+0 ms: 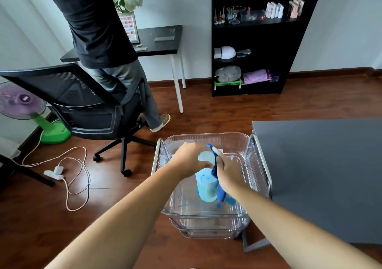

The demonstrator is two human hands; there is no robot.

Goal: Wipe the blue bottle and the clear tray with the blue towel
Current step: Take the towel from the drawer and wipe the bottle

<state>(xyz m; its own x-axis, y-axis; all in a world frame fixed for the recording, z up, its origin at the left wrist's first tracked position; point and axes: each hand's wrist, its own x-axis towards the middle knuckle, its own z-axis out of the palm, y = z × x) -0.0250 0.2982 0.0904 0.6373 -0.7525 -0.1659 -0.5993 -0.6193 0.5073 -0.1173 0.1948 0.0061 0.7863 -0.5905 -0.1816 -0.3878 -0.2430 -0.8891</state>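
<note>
Right hand (226, 172) clamped on the blue towel (218, 183), dark blue cloth bunched in the fingers and pressed against the right side of the blue bottle (206, 186), a tail of it hanging down past the bottle's lower end. Left hand (191, 159) closed over the bottle's top, gripping it from above. Bottle is pale blue, translucent, held tilted inside the clear tray (206, 210); can't tell if its base touches the tray floor. Blue smudges show on the tray bottom near the bottle. Tray sits in a metal-framed cart (263, 161), more clear trays stacked beneath. Grey table (322, 175) just right of the cart. Wood floor (227, 107) all round. Behind left: black office chair (88, 111), another person standing by it, purple fan (22, 101), white cable (76, 175) on floor. Black shelf (260, 66) at back
</note>
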